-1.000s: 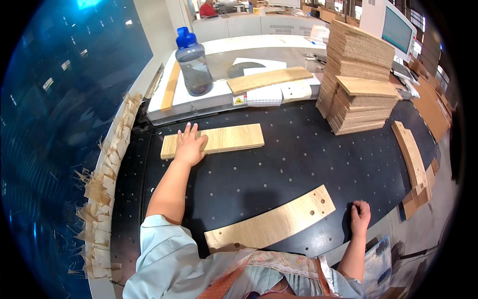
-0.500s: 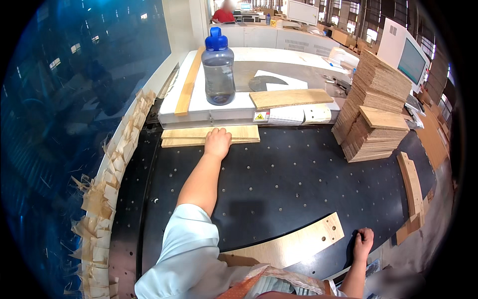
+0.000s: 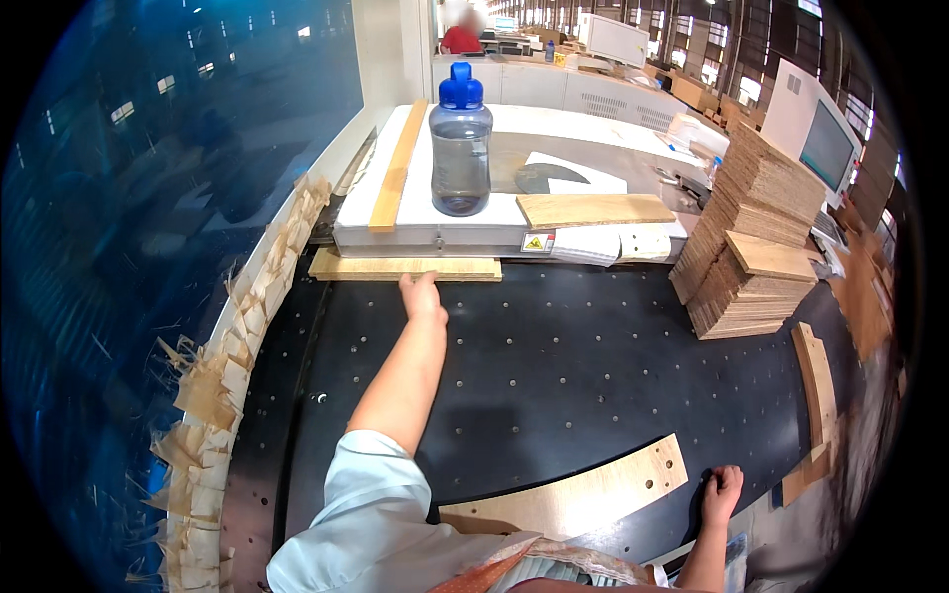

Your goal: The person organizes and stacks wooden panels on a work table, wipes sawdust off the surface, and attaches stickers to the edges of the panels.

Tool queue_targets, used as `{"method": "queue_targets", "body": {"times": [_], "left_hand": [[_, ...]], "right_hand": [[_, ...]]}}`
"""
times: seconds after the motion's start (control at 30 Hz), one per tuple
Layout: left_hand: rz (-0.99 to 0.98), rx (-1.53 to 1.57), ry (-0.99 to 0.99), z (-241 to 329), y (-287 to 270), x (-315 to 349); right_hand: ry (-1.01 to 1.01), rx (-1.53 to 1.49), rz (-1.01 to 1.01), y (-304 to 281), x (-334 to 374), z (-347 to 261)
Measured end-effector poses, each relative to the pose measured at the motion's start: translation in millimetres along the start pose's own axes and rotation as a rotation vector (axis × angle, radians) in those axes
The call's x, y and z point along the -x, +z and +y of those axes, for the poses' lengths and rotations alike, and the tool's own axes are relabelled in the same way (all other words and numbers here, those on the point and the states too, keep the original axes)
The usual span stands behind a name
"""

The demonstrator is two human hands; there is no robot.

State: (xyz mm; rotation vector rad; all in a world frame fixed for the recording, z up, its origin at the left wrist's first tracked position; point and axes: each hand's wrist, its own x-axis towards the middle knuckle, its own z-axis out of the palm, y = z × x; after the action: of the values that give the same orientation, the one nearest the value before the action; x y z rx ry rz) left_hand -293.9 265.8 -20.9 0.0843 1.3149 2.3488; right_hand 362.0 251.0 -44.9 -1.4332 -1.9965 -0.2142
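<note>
My left hand [image 3: 423, 298] reaches far across the black table, its fingertips at the front edge of a pale wooden board [image 3: 346, 268]. The thumb and fingers are a little apart and not wrapped round the board. It lies along the foot of a white machine beam, with another board edge showing at its right end. At the near right, my right hand [image 3: 725, 480] rests on the table edge with its fingers curled in and nothing visible in them. Between my body and the table's middle lies a curved wooden piece [image 3: 593, 492] with drilled holes, partly hidden by my clothing.
A water bottle [image 3: 461, 148] with a blue cap stands on the white beam [image 3: 474, 243], between a wooden strip [image 3: 398, 168] and a flat board [image 3: 593, 210]. Tall stacks of boards [image 3: 751, 227] stand at the right. Curved pieces [image 3: 815, 385] lie at the right edge of the black table [image 3: 554, 346].
The two boards, staggered before, now line up more closely and sit slightly further left. My left hand has drawn back from their top to the front edge. My right hand stays in place.
</note>
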Motion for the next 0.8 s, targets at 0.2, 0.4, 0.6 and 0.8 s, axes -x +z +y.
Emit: {"method": "queue_targets", "body": {"times": [0.2, 0.4, 0.6, 0.8], "left_hand": [[0.099, 0.389, 0.117, 0.8, 24.2, 4.8], [0.031, 0.242, 0.03, 12.3, 0.6, -0.8], [0.155, 0.022, -0.049, 15.8, -2.7, -14.0], [0.135, 0.229, -0.182, 34.3, 12.1, -14.0]], "right_hand": [[-0.058, 0.032, 0.067, 0.8, 4.1, 11.6], [0.001, -0.016, 0.045, 0.7, 3.2, 3.3], [-0.028, 0.051, -0.011, 3.1, 7.2, 16.8], [-0.094, 0.037, 0.114, -0.9, 3.0, 8.2]]}}
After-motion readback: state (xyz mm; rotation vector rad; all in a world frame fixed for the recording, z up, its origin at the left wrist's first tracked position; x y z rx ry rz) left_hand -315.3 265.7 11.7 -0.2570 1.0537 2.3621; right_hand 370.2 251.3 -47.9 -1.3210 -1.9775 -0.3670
